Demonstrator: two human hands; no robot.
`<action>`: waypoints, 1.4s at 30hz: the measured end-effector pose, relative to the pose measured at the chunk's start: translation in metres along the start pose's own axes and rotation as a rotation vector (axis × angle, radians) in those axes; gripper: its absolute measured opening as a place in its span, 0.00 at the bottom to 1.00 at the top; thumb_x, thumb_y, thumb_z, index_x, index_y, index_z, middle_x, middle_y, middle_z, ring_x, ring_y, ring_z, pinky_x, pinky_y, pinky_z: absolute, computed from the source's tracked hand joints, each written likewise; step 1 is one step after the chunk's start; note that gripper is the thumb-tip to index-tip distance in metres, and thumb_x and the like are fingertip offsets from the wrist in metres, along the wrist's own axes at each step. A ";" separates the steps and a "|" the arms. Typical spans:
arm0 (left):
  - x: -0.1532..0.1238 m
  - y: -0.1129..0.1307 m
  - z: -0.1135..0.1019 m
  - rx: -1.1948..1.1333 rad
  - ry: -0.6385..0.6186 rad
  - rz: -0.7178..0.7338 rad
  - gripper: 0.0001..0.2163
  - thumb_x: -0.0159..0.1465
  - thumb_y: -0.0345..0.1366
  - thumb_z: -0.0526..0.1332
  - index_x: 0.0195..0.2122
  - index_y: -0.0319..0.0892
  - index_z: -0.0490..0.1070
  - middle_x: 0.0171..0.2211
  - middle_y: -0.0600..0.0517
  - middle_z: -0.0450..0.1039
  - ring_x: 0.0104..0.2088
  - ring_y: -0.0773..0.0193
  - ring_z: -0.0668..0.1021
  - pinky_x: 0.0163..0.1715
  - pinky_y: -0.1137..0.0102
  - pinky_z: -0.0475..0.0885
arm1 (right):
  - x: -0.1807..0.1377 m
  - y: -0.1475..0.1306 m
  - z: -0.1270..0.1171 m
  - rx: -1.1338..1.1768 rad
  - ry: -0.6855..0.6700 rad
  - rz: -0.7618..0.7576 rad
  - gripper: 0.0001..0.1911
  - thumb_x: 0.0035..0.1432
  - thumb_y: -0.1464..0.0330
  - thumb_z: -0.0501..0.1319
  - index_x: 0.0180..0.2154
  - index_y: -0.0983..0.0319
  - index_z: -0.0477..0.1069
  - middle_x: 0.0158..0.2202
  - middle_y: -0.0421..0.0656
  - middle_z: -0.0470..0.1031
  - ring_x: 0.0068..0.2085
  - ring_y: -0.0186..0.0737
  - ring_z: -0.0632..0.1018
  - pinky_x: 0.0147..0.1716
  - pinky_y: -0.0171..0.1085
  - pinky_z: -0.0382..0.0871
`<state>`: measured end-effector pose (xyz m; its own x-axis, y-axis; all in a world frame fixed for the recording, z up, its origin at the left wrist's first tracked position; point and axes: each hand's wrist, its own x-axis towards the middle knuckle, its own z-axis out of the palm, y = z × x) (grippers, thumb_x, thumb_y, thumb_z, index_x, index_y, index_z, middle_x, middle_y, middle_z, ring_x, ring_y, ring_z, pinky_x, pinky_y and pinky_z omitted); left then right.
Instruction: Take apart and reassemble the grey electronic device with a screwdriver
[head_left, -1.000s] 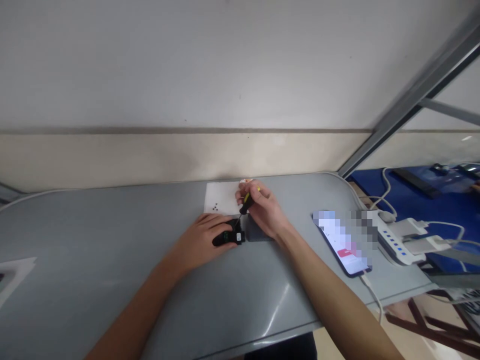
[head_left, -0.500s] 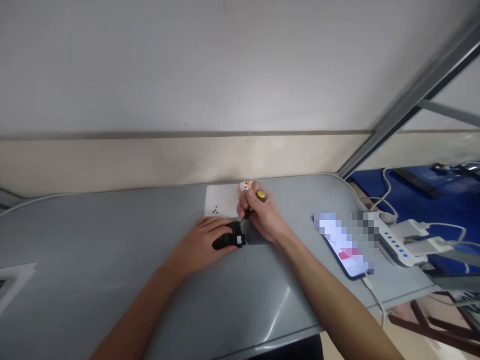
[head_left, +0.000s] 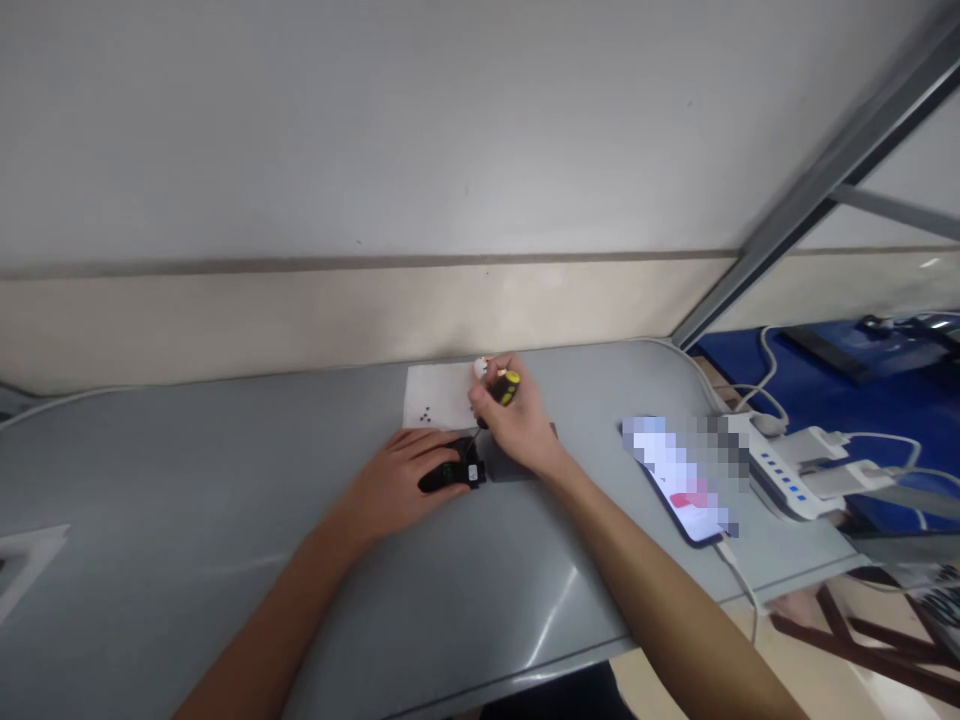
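On the grey table, the left hand has its thumb and fingers clamped on a black device, which lies just in front of a white sheet bearing a few small dark bits. The right hand's fingers are wrapped around a yellow-and-black screwdriver slanting down to the device, its tip too small to make out, above a dark grey flat block. Farther right lie a lit phone and a white power strip with white adapters in it.
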<state>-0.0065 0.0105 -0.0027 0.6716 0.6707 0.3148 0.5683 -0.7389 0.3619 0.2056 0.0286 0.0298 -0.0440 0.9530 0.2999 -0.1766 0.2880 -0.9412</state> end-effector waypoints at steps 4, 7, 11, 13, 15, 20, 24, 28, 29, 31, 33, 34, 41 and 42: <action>-0.001 -0.002 0.001 0.030 -0.005 0.004 0.10 0.67 0.44 0.68 0.47 0.48 0.80 0.56 0.49 0.79 0.57 0.52 0.79 0.62 0.53 0.71 | 0.001 -0.005 -0.007 -0.304 -0.023 -0.066 0.14 0.70 0.53 0.58 0.42 0.56 0.70 0.34 0.39 0.71 0.33 0.37 0.70 0.35 0.37 0.63; -0.001 -0.002 0.002 0.038 0.016 0.015 0.11 0.68 0.43 0.68 0.48 0.48 0.80 0.57 0.49 0.79 0.57 0.52 0.79 0.62 0.53 0.71 | 0.006 -0.009 -0.020 -0.484 0.039 -0.026 0.17 0.70 0.50 0.56 0.39 0.56 0.70 0.28 0.37 0.71 0.29 0.37 0.69 0.32 0.37 0.60; 0.000 0.000 0.007 -0.001 0.050 0.030 0.10 0.67 0.43 0.69 0.47 0.47 0.81 0.55 0.49 0.80 0.55 0.53 0.80 0.60 0.55 0.73 | 0.015 -0.006 -0.035 -0.529 0.261 -0.039 0.18 0.70 0.49 0.55 0.41 0.57 0.69 0.27 0.37 0.72 0.27 0.37 0.70 0.31 0.36 0.60; 0.000 0.002 0.010 -0.012 0.067 0.028 0.09 0.67 0.42 0.69 0.46 0.47 0.81 0.55 0.49 0.80 0.55 0.53 0.80 0.59 0.55 0.73 | 0.018 -0.003 -0.039 -0.616 0.317 -0.042 0.18 0.69 0.50 0.55 0.42 0.57 0.70 0.25 0.36 0.71 0.27 0.37 0.69 0.30 0.36 0.59; 0.001 0.004 0.013 -0.003 0.077 0.021 0.09 0.67 0.42 0.69 0.46 0.47 0.80 0.55 0.49 0.80 0.55 0.53 0.80 0.59 0.54 0.73 | 0.018 -0.001 -0.040 -0.695 0.318 -0.028 0.19 0.69 0.50 0.55 0.43 0.58 0.70 0.24 0.35 0.69 0.26 0.36 0.69 0.29 0.35 0.58; 0.000 0.006 0.012 0.000 0.111 0.023 0.10 0.67 0.44 0.69 0.45 0.46 0.79 0.56 0.47 0.79 0.55 0.51 0.80 0.58 0.53 0.74 | 0.017 0.005 -0.039 -0.762 0.277 -0.024 0.20 0.69 0.49 0.55 0.44 0.58 0.71 0.25 0.36 0.72 0.26 0.37 0.70 0.30 0.35 0.59; 0.000 0.006 0.007 -0.053 0.234 -0.066 0.07 0.73 0.39 0.61 0.46 0.45 0.77 0.53 0.47 0.79 0.54 0.54 0.80 0.58 0.54 0.73 | 0.017 0.007 -0.040 -0.705 0.293 -0.038 0.20 0.69 0.49 0.55 0.44 0.58 0.71 0.24 0.36 0.71 0.25 0.36 0.70 0.29 0.35 0.59; 0.001 0.000 0.005 -0.091 0.362 -0.180 0.09 0.72 0.38 0.61 0.50 0.45 0.76 0.52 0.46 0.78 0.55 0.55 0.78 0.58 0.56 0.73 | 0.017 0.005 -0.036 -0.470 0.282 -0.061 0.20 0.69 0.49 0.55 0.40 0.59 0.69 0.26 0.37 0.72 0.28 0.36 0.71 0.30 0.34 0.64; 0.001 -0.002 0.005 -0.098 0.376 -0.191 0.09 0.72 0.39 0.62 0.51 0.45 0.76 0.51 0.47 0.78 0.55 0.55 0.78 0.58 0.57 0.73 | 0.017 0.005 -0.033 -0.409 0.271 -0.060 0.20 0.69 0.49 0.55 0.40 0.59 0.69 0.27 0.38 0.73 0.29 0.36 0.72 0.30 0.34 0.65; 0.002 -0.004 0.005 -0.114 0.388 -0.193 0.09 0.70 0.39 0.64 0.50 0.46 0.77 0.50 0.47 0.79 0.53 0.55 0.79 0.57 0.58 0.74 | 0.016 0.004 -0.028 -0.326 0.251 -0.052 0.20 0.69 0.48 0.55 0.38 0.59 0.69 0.29 0.39 0.74 0.30 0.36 0.74 0.31 0.34 0.67; 0.002 -0.005 0.006 -0.128 0.400 -0.173 0.06 0.70 0.38 0.65 0.46 0.46 0.78 0.48 0.48 0.80 0.51 0.56 0.80 0.55 0.59 0.75 | 0.015 0.005 -0.024 -0.297 0.236 -0.042 0.21 0.69 0.48 0.56 0.38 0.59 0.69 0.29 0.39 0.74 0.31 0.36 0.74 0.30 0.34 0.67; 0.002 -0.005 0.007 -0.132 0.409 -0.161 0.05 0.70 0.37 0.64 0.45 0.46 0.78 0.46 0.49 0.81 0.49 0.57 0.81 0.54 0.60 0.75 | 0.014 0.006 -0.023 -0.292 0.231 -0.037 0.21 0.68 0.48 0.56 0.37 0.59 0.69 0.29 0.39 0.74 0.31 0.36 0.74 0.30 0.34 0.67; 0.003 -0.009 0.004 -0.079 0.392 -0.095 0.07 0.74 0.38 0.61 0.39 0.44 0.77 0.38 0.51 0.82 0.40 0.59 0.80 0.47 0.61 0.73 | 0.010 0.007 -0.021 -0.331 0.219 -0.020 0.20 0.69 0.48 0.56 0.39 0.59 0.70 0.30 0.40 0.76 0.31 0.36 0.74 0.31 0.35 0.67; 0.002 -0.009 0.002 -0.048 0.370 -0.087 0.08 0.74 0.37 0.60 0.39 0.44 0.77 0.38 0.51 0.82 0.40 0.59 0.79 0.47 0.61 0.72 | 0.008 0.006 -0.021 -0.351 0.206 -0.032 0.20 0.69 0.49 0.56 0.39 0.58 0.69 0.29 0.40 0.76 0.30 0.37 0.74 0.32 0.36 0.68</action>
<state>-0.0093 0.0188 -0.0075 0.4001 0.7148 0.5735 0.5865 -0.6806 0.4391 0.2243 0.0404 0.0234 0.1599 0.9319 0.3256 0.1728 0.2983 -0.9387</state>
